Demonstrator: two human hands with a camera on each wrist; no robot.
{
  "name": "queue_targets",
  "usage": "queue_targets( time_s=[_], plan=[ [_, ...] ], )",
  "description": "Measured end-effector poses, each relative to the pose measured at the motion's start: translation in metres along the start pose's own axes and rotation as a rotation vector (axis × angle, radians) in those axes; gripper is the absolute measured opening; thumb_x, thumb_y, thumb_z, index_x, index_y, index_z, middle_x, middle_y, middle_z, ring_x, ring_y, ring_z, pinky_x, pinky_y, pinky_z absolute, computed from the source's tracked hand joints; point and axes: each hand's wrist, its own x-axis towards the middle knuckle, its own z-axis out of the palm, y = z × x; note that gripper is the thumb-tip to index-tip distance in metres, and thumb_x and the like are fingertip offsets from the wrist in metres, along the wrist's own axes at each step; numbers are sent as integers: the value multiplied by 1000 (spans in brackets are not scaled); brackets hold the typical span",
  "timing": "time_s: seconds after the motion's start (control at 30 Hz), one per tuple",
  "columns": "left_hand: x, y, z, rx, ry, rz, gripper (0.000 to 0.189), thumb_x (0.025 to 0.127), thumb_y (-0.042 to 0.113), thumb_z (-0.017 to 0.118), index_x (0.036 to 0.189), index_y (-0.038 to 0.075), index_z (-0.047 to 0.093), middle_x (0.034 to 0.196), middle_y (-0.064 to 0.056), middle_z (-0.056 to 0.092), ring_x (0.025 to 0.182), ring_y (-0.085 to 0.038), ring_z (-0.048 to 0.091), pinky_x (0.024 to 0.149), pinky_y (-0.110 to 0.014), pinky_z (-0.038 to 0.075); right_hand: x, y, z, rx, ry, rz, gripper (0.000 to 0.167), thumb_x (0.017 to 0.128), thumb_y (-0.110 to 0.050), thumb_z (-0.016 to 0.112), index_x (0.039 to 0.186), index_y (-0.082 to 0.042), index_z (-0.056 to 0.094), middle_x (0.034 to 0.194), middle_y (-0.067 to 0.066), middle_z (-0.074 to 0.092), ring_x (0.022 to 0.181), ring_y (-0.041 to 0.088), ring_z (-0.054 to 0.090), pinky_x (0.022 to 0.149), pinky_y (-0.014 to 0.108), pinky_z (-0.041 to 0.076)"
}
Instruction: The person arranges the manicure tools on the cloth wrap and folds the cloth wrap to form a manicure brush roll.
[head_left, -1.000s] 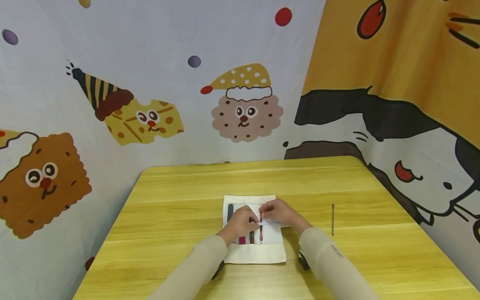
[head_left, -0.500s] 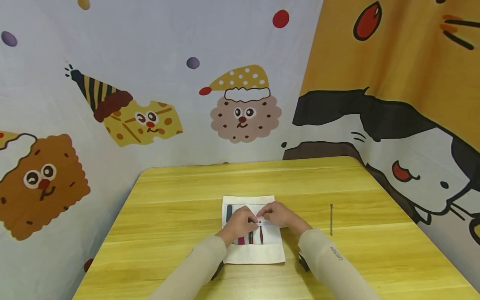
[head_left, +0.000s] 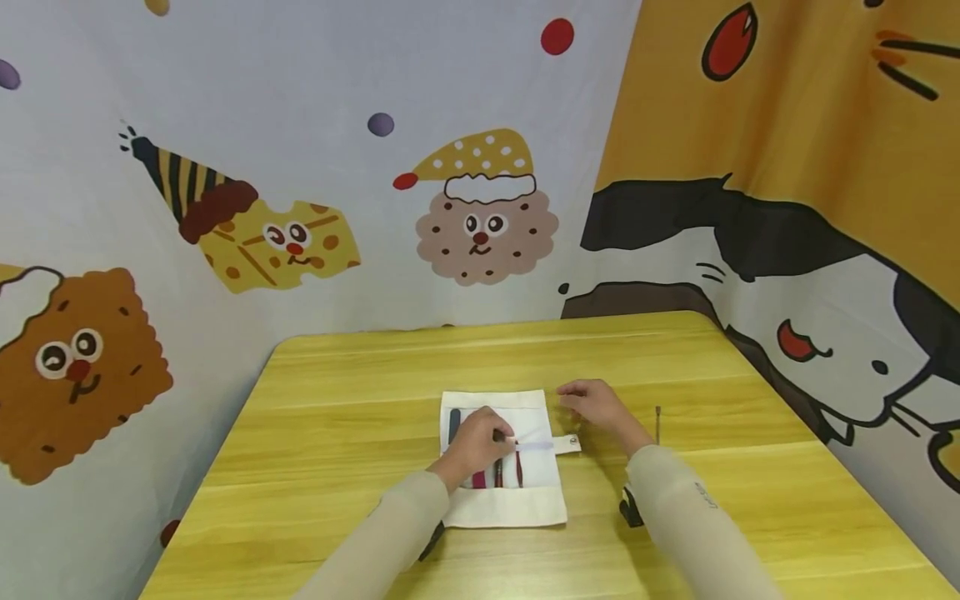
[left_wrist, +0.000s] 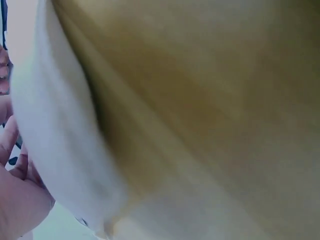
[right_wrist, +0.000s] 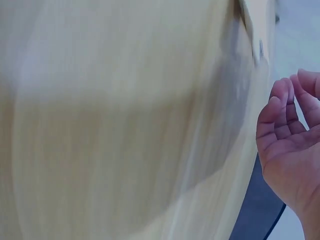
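A cartoon-printed cloth (head_left: pixel 300 67) is covering the walls behind and beside a wood-grain table (head_left: pixel 330 417). A cream pouch (head_left: pixel 502 507) is lying unfolded near the middle of the table, its snap strap (head_left: pixel 568 444) projecting to the right. A dark tool (head_left: pixel 454 423), a magenta item (head_left: pixel 478 480), a dark red tool (head_left: pixel 498 475) and a slim red tool (head_left: pixel 519 468) are lying in the pouch, side by side, with their long axes running from the near side to the far side.

The left hand (head_left: pixel 478 442) is resting over the pouch; its curled thumb and fingertips appear to be pinching the white band (head_left: pixel 536 445) at the slim red tool. The left wrist view is showing mostly fabric and is not confirming the grip.

The right hand (head_left: pixel 600 408) is hovering past the pouch's right edge, beyond the strap. Its fingers are bending loosely, and it is holding nothing.

Governing relation: a thin metal tool (head_left: pixel 657 423) is lying on the table to the right of the right hand, its long axis pointing away from the person. The right sleeve (head_left: pixel 686 508) and wrist are hiding its near end. The right hand is plainly the nearer one, standing between the pouch and this tool.
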Motion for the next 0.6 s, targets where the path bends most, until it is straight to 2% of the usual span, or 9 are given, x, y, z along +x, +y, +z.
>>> queue_targets(
  time_s=[0.17,0.3,0.43,0.6],
  plan=[
    [1,7,0,35,13,-8,15,87,16,77,99,7,76,97,-1,59,89,-16,56,81,-33,49,-7,11,-33,-14,66,39,35,102,-17,57,128,5,61,118,22,64,94,33,64,80,44,53],
    [4,13,2,87,16,0,15,87,21,77,99,10,77,99,0,60,92,-18,55,85,-39,46,-13,21,-57,-12,94,95,39,103,-19,54,133,5,57,131,25,57,107,38,62,89,47,52],
    [6,15,6,119,13,27,13,86,21,78,95,11,78,96,0,62,92,-18,54,88,-42,43,-21,33,-77,-3,129,147,43,104,-22,53,137,5,54,135,27,53,111,40,59,91,48,51],
    [8,16,11,151,-8,33,11,83,20,80,91,12,79,89,2,63,89,-18,55,85,-42,44,-35,50,-95,5,190,187,46,104,-24,52,137,8,52,135,29,53,112,40,59,90,46,51]
  ],
)
